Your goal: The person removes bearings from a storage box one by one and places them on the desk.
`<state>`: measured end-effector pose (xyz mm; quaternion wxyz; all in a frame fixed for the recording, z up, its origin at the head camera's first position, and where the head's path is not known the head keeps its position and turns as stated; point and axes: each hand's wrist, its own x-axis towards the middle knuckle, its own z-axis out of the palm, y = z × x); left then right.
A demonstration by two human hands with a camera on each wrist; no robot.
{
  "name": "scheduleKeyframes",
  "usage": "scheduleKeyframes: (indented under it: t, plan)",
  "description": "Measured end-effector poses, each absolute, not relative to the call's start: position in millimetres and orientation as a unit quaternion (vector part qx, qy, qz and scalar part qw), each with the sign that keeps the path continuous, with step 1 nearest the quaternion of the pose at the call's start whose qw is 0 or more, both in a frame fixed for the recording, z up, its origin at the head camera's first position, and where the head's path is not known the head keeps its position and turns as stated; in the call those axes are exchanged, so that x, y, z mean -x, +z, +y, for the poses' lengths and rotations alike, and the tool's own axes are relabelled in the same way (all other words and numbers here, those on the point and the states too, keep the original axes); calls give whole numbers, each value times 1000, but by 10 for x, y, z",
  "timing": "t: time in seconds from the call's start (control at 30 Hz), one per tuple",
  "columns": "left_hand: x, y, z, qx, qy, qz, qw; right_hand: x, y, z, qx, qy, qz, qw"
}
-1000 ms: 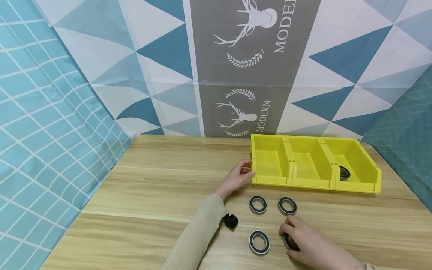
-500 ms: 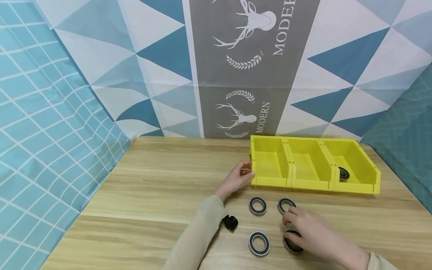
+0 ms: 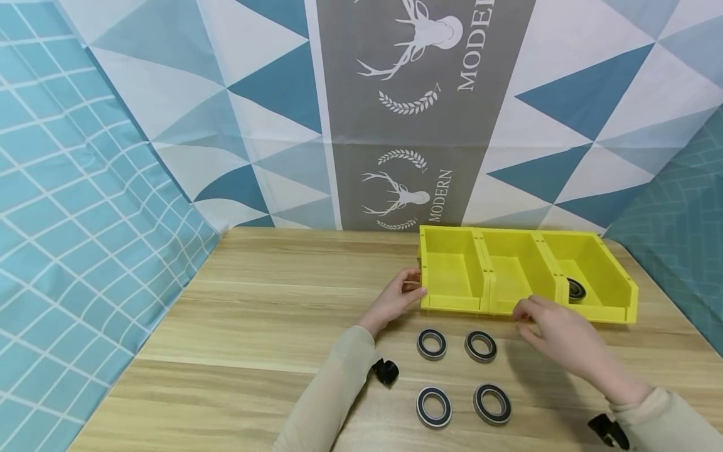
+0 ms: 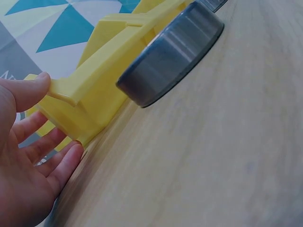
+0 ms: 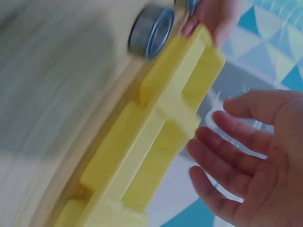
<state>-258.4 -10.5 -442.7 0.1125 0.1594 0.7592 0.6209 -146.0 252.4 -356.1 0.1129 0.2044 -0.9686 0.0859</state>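
My left hand [image 3: 393,297] holds the left front corner of a yellow storage bin [image 3: 460,301]. In the left wrist view the thumb lies over the lip and the fingers [image 4: 68,163] bend against the side. My right hand [image 3: 565,342] hovers in front of the middle and right compartments, holding nothing, its fingers loosely bent. Several black-and-silver ball bearings lie flat on the table: one at back left [image 3: 432,356], another at back right [image 3: 487,358], others at front left [image 3: 420,411] and front right [image 3: 479,411]. Another bearing [image 3: 576,289] sits in the right compartment, partly hidden by the divider.
The wooden table [image 3: 243,326] runs back to a patterned cloth wall [image 3: 282,125]. Blue tiled cloth [image 3: 68,207] hangs at the left and teal cloth [image 3: 678,232] at the right. Black wrist straps [image 3: 387,371] show at the sleeves.
My right hand has let go of the front right bearing and moved up and to the right, to the bin's front. The left hand has stayed at the bin's corner.
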Motion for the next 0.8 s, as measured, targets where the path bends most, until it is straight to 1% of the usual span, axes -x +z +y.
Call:
scheduleKeyframes:
  t: [0.3, 0.53, 0.8]
  plan:
    - [2584, -4442, -97, -165, 621, 758, 112, 1672, -3507, 2900, -141, 113, -976, 120]
    - [2599, -4458, -89, -166, 626, 754, 107, 1796, -3384, 3160, -119, 133, -976, 128]
    - [2598, -4457, -106, -167, 624, 756, 109, 1947, -3374, 3449, -91, 163, -976, 111]
